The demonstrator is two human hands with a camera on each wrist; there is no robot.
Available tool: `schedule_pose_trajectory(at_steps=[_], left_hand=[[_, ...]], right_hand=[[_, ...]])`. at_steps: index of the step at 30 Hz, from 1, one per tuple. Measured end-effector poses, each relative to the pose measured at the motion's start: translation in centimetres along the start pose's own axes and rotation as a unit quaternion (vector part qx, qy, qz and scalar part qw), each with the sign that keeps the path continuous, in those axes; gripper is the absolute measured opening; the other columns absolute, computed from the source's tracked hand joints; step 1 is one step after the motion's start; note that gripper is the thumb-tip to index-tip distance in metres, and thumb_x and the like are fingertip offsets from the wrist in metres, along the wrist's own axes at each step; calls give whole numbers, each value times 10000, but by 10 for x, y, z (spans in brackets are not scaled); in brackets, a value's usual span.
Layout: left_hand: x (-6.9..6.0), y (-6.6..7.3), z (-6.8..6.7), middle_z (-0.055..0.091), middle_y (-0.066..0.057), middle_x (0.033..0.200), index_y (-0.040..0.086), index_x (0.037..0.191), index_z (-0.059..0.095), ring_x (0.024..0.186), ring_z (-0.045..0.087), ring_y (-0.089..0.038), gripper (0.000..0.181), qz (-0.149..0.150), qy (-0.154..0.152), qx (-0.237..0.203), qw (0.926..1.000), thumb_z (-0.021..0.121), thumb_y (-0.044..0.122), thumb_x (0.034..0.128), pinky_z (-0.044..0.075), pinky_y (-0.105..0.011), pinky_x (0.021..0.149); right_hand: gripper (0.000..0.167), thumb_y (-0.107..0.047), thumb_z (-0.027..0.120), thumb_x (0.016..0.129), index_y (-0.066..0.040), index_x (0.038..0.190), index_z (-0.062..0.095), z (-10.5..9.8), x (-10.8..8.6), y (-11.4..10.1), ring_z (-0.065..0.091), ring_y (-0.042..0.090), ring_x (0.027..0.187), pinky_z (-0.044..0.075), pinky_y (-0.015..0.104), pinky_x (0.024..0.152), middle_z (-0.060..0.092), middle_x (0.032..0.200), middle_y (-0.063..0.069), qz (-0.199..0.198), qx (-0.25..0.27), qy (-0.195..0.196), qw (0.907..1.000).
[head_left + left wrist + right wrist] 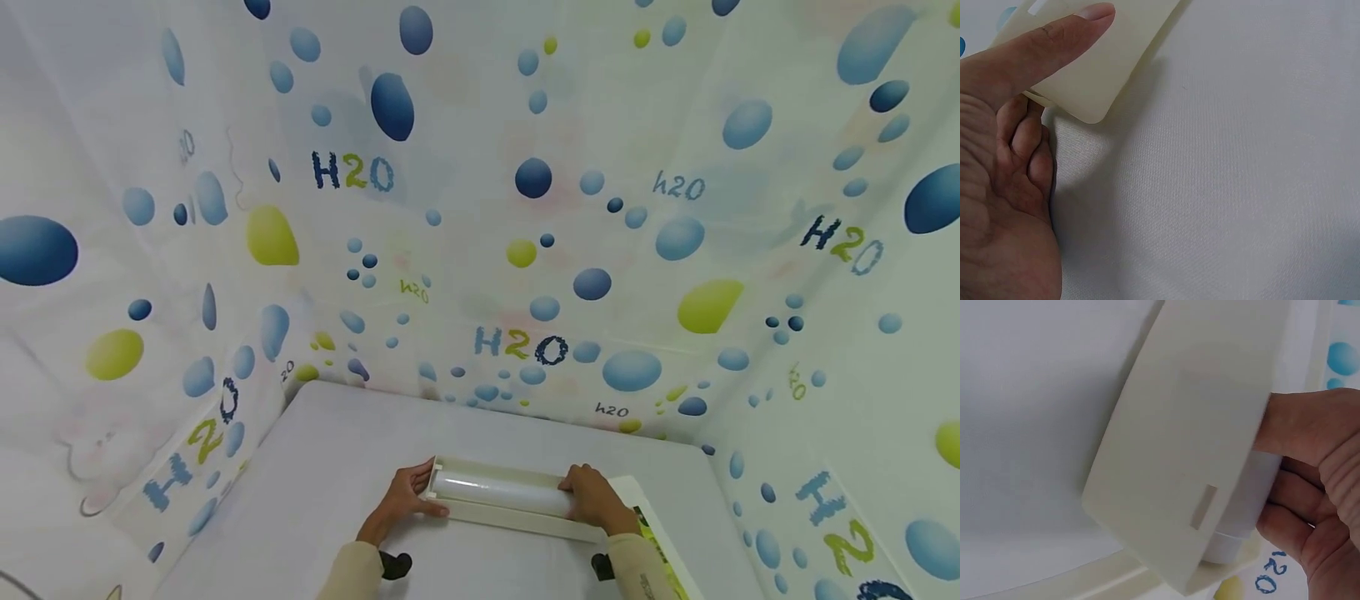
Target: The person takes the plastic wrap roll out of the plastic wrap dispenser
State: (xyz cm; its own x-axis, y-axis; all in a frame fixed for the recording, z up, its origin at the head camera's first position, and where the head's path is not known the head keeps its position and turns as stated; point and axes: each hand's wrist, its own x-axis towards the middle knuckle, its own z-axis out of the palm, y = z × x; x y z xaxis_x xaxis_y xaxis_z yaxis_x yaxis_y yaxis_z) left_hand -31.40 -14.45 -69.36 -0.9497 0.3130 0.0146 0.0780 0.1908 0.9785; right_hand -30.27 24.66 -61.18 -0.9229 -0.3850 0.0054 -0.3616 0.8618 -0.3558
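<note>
A long cream plastic case (517,518) lies across the table with a shiny whitish roll (495,490) in it, which looks like cling film. At the case's left end my left hand (408,492) holds it. The left thumb (1054,47) lies along the outer wall, the other fingers curled at the end. My right hand (596,498) grips the roll near its right end. In the right wrist view its thumb goes behind the case wall (1179,425), and its fingers bend around the roll (1241,503). The thumb's tip is hidden there.
Beside the right forearm lies a flat white piece with yellow-green print (652,533), partly hidden by the sleeve. A white cloth (337,442) covers the table. Printed curtains (480,250) with blue and green drops enclose it at the back and both sides.
</note>
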Motion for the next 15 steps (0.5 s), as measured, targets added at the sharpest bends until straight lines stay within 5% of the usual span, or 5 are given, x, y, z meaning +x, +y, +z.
schedule_pose_trajectory(at_steps=[7, 15], left_hand=[[1, 2, -3, 417, -345, 1656, -148, 1615, 356, 1526, 474, -540, 1060, 49, -82, -128, 9999, 980, 19, 774, 499, -407, 1247], [-2, 4, -3, 396, -363, 1659, -169, 1610, 337, 1530, 459, -558, 1048, 129, -179, -353, 9991, 965, -9, 786, 470, -487, 1256]], right_hand=[[448, 40, 1004, 660, 31, 1062, 806, 2, 8, -2, 650, 258, 876, 634, 515, 861, 742, 944, 86, 109, -103, 111, 9998], [407, 36, 990, 679, 15, 1018, 766, 4, 12, -9, 638, 256, 865, 635, 528, 870, 711, 929, 101, 360, -206, 25, 9991]])
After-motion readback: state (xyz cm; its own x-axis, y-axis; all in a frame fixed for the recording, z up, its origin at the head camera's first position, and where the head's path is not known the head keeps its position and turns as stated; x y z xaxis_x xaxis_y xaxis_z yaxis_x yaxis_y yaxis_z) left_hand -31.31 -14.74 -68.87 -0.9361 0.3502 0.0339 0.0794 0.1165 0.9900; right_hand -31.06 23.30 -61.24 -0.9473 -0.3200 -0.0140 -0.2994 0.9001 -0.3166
